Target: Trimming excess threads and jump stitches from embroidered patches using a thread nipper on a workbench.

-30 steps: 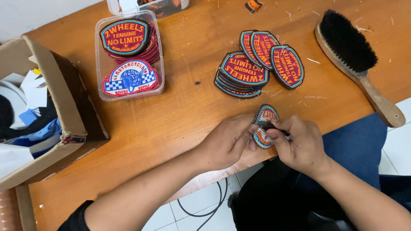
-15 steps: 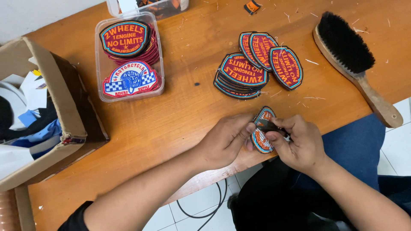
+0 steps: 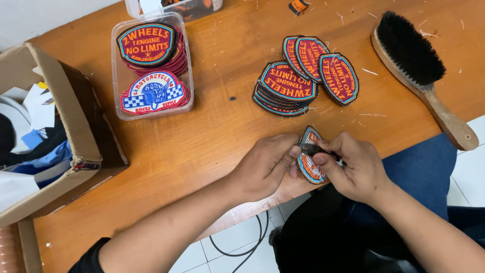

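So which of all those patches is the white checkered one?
The white checkered patch in the clear plastic tray, nearer the person; the others are dark red with orange lettering.

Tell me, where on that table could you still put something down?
Bare wood lies between the clear plastic tub and the stacked patches, and in front of the cardboard box. It is crowded around the brush and both hands.

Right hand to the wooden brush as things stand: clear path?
Probably yes. The brush lies bare on the table up and to the right of the right hand, nothing between them. But that hand and the left hand both grip a patch.
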